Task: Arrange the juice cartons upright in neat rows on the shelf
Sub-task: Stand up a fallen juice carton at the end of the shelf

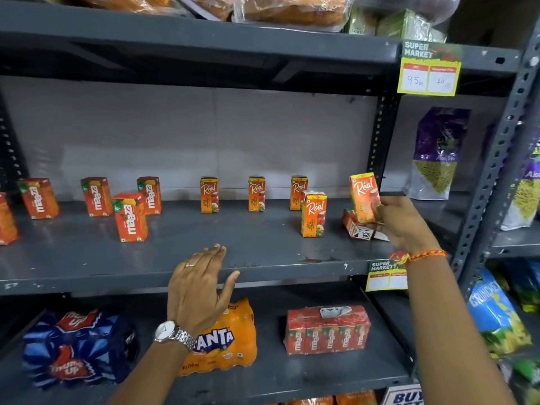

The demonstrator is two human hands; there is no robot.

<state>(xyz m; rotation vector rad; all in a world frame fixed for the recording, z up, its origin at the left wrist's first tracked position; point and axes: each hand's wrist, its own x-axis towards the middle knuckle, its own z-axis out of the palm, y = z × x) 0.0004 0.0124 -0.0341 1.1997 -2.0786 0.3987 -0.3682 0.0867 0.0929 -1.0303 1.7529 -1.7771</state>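
Observation:
On the grey middle shelf [204,252] stand several small juice cartons. Red Maaza cartons [130,217] are upright on the left half. Three orange Real cartons [209,194] stand spaced along the back, and a fourth Real carton [313,214] stands further forward. My right hand [406,222] holds a tilted Real carton [364,197] just above the shelf at the right end. Under it another carton [358,228] lies on its side. My left hand [200,283] hovers with fingers spread at the shelf's front edge, holding nothing.
The shelf below holds a Thums Up pack [77,347], a Fanta pack [225,340] and a wrapped Maaza multipack [327,330]. A metal upright [493,159] bounds the shelf on the right, with snack bags [438,153] beyond. Price tags [429,68] hang from the shelf edges.

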